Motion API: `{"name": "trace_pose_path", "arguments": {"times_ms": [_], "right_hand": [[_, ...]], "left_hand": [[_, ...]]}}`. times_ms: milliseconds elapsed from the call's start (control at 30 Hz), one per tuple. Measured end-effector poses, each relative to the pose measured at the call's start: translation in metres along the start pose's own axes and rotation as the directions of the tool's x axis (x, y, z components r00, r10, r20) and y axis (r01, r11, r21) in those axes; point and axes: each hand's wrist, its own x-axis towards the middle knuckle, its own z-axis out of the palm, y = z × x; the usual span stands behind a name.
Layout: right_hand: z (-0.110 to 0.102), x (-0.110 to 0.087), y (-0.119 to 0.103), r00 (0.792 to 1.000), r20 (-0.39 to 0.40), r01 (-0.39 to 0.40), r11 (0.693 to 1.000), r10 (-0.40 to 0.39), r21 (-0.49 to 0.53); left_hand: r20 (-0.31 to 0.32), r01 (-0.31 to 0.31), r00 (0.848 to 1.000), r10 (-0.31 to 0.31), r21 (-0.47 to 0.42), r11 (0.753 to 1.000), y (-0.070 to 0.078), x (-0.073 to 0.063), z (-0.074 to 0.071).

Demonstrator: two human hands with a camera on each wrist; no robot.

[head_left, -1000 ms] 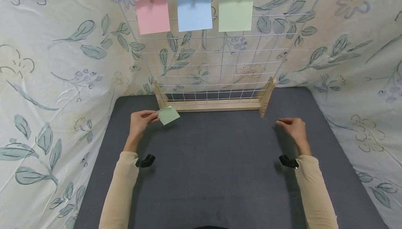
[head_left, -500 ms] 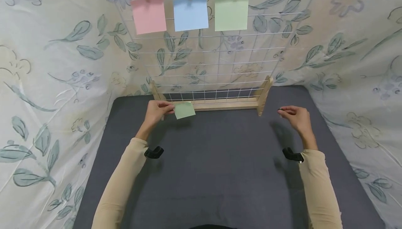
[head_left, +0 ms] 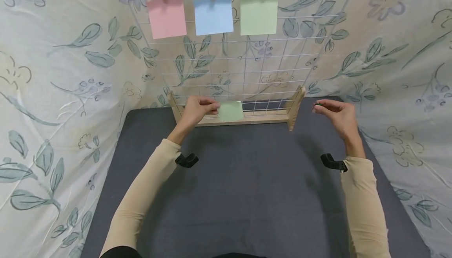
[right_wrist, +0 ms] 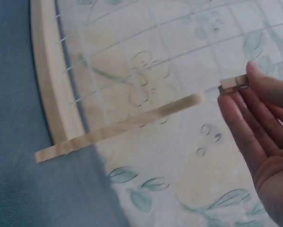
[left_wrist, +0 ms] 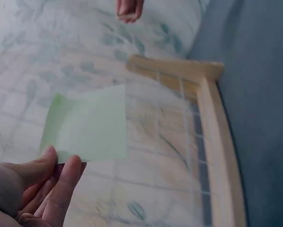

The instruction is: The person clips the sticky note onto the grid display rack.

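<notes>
Between thumb and fingers, my left hand [head_left: 197, 112] pinches a pale green sticky note [head_left: 231, 111] by its left edge, in front of the low part of the white wire grid [head_left: 261, 58]. One corner of the note [left_wrist: 91, 125] curls slightly in the left wrist view. My right hand [head_left: 337, 114], raised beyond the grid's right foot, pinches a small wooden clothespin [right_wrist: 233, 85] at its fingertips. Along the grid's top bar hang a pink note [head_left: 167, 18], a blue note [head_left: 214, 16] and a larger-looking green note [head_left: 259, 14], each under a heart-topped clothespin.
The grid stands in a wooden base [head_left: 247, 121] with an upright foot [head_left: 296, 108] at the right and another at the left. A dark grey tabletop [head_left: 240, 187] lies below. Floral fabric [head_left: 53, 93] hangs at the back and both sides.
My left hand has carried the green note rightward and up, from over the table to the grid's lower part. My right hand has risen, still pinching the clothespin.
</notes>
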Motion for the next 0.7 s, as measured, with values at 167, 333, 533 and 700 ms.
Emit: {"name": "trace_pose_path", "arguments": {"times_ms": [167,333,533,700], "right_hand": [[0.001,0.005,-0.024,0.997,0.015,0.064,0.963,-0.070,0.263],[0.001,0.012,-0.050,0.990,0.044,0.111,0.933,-0.134,0.344],[0.001,0.022,-0.072,0.990,0.040,0.123,0.964,-0.136,0.236],[0.001,0.030,-0.088,0.987,0.036,0.145,0.962,-0.158,0.230]], "left_hand": [[-0.013,-0.071,0.997,0.071,-0.009,0.997,0.022,0.006,0.014],[0.022,-0.156,0.987,0.157,-0.016,0.988,0.041,0.007,0.023],[0.056,-0.239,0.969,0.242,-0.051,0.970,0.069,0.004,0.035],[0.051,-0.250,0.966,0.253,-0.065,0.966,0.090,0.007,0.043]]}}
